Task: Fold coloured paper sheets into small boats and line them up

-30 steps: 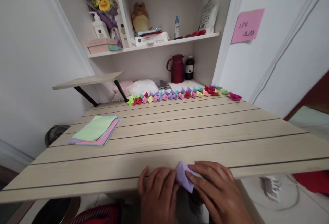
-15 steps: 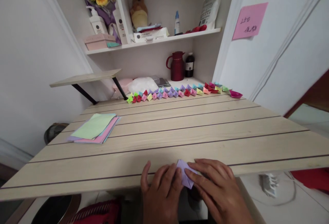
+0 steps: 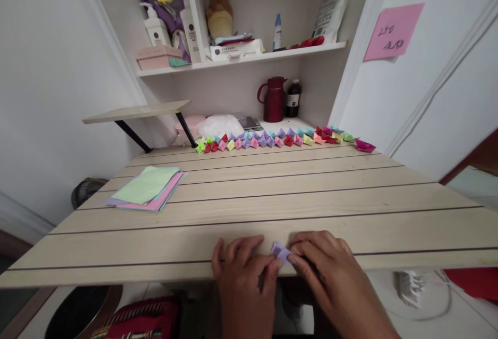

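Note:
A small folded piece of purple paper [image 3: 280, 251] is at the table's front edge, between my two hands. My left hand [image 3: 246, 271] has its thumb and index finger at the paper's lower left side, the other fingers resting on the wood. My right hand [image 3: 326, 263] pinches the paper's right side between thumb and fingers. Part of the paper is hidden under the fingertips. Along the back of the table stand rows of small folded paper boats [image 3: 262, 141] in many colours.
A stack of coloured paper sheets [image 3: 148, 186] lies on the left of the table [image 3: 249, 199]. Behind it is a small raised shelf [image 3: 136, 112] on black legs. A red jug [image 3: 274, 100] and a dark bottle [image 3: 293, 99] stand at the back. A pink note [image 3: 395, 31] hangs on the right wall.
The purple paper has been folded smaller and now shows a narrower shape. My fingers have shifted around it, with my left thumb and index finger now at its lower edge. The view has tilted slightly.

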Tool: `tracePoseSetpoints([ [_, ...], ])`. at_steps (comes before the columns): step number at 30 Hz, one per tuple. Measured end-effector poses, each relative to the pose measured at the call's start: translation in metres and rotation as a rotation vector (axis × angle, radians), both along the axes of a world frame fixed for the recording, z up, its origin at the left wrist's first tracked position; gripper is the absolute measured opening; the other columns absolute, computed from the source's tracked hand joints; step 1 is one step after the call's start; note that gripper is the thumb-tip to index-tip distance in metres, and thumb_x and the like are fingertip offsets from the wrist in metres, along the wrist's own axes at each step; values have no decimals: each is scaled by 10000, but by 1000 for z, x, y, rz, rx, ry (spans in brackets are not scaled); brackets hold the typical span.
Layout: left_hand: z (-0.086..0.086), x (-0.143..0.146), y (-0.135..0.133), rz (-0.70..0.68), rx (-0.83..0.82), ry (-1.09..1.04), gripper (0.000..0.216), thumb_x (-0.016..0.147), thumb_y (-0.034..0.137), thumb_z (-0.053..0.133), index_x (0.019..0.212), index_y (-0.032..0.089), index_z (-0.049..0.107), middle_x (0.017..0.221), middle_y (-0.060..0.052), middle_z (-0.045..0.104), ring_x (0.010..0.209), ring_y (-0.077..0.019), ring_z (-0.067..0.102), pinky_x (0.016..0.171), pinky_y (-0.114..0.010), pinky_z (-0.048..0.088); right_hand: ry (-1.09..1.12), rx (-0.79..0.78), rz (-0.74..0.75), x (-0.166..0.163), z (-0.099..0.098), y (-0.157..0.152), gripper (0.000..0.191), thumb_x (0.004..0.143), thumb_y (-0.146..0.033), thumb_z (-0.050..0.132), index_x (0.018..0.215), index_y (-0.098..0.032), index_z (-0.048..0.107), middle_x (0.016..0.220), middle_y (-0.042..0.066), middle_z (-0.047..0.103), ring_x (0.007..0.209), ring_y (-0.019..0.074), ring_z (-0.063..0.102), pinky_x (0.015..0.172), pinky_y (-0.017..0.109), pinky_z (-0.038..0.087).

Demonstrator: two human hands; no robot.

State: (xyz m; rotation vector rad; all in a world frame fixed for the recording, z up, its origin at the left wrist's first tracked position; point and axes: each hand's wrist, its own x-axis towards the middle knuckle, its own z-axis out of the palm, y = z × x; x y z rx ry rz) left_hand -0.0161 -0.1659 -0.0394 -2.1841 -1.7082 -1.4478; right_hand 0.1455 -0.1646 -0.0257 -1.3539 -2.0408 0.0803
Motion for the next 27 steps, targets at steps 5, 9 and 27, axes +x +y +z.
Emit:
tracePoseSetpoints([
  [5,2,7,3,77,-34,10,129,793,196,606,667,227,604,956,-3,705,964,-219,589,1025,-527,241,-65,-10,-52,-5,1,10,254,959,-304,429,774,-224,584,824,44,614,763,215,536,704,355,382],
  [9,2,11,5,94,-61,31,103,776,156,601,700,219,575,976,-13,693,992,-226,578,1022,-532,246,-136,-19,-102,-10,-1,14,216,940,-320,468,779,-224,575,811,45,596,763,228,538,692,357,389],
  [27,10,13,10,62,-174,155,112,827,149,526,836,202,624,1051,-47,688,1004,-255,585,994,-567,313,-346,-45,-208,-12,1,20,214,883,-394,552,727,-248,546,747,8,584,618,201,590,546,303,358],
])
